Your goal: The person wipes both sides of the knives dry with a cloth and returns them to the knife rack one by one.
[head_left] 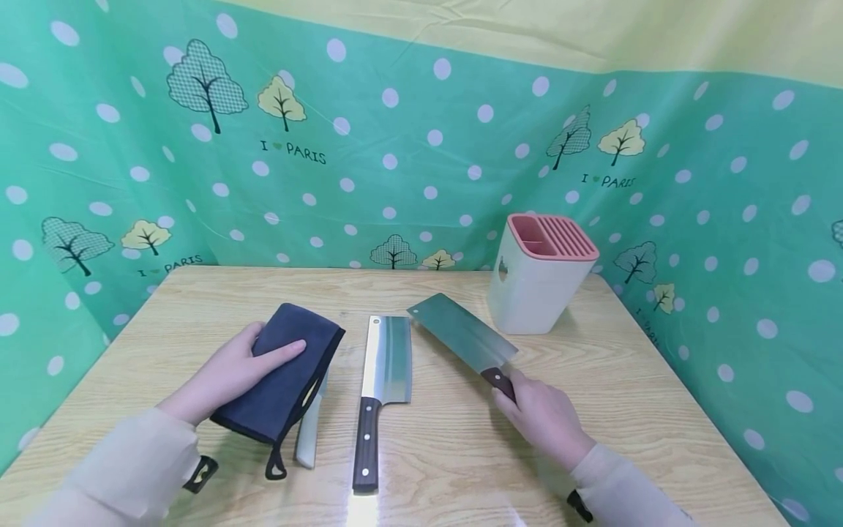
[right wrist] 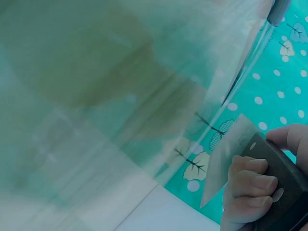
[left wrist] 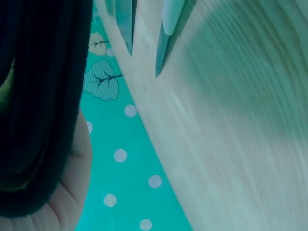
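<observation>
My left hand point(head_left: 246, 366) grips a folded dark navy cloth point(head_left: 279, 384) with black edging and a hanging loop, its thumb across the top face. Dark folded layers of this cloth fill the left of the left wrist view. Partly beneath it lies a knife with a pale handle point(head_left: 307, 438). My right hand point(head_left: 543, 421) holds a cleaver by its dark handle point(right wrist: 281, 187); the wide blade point(head_left: 461, 333) points up and left. Between the hands a second cleaver point(head_left: 366, 439) lies on the table, its dark handle toward me.
A white knife block point(head_left: 536, 296) with a pink slotted top stands at the back right, beyond the held cleaver. The wooden table point(head_left: 448, 454) meets a green dotted curtain point(head_left: 408, 146) at the back and sides.
</observation>
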Motion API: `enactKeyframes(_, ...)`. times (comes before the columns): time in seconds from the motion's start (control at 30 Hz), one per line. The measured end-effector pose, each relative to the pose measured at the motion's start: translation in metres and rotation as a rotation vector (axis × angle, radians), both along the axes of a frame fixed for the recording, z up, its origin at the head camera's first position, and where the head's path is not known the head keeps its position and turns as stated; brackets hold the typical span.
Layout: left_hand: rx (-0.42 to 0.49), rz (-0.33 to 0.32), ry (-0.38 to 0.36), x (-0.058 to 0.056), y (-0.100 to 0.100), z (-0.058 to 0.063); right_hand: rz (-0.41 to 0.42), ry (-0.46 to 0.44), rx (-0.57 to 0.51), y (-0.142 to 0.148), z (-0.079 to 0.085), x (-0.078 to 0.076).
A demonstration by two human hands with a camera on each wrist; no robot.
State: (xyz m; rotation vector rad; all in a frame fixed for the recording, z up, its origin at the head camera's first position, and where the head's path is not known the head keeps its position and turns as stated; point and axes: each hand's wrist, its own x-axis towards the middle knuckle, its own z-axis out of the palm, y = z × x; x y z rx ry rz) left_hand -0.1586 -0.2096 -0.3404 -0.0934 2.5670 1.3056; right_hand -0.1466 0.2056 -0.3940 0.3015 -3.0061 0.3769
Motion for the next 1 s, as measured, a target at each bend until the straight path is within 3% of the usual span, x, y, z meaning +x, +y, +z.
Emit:
enactKeyframes(0.27, -0.073, -0.051, 0.050, -0.003, 0.005, 0.011, 0.015, 0.005, -0.002, -0.004, 0.008, 0.001)
enactKeyframes(0.67, -0.101, -0.098, 0.078, -0.008, 0.016, 0.023, 0.064, 0.046, 0.041, -0.013, 0.013, 0.003)
enactKeyframes(1.0, 0.008, -0.094, 0.079, -0.013, 0.040, 0.019, 0.136, 0.125, 0.056, -0.023, 0.013, 0.005)
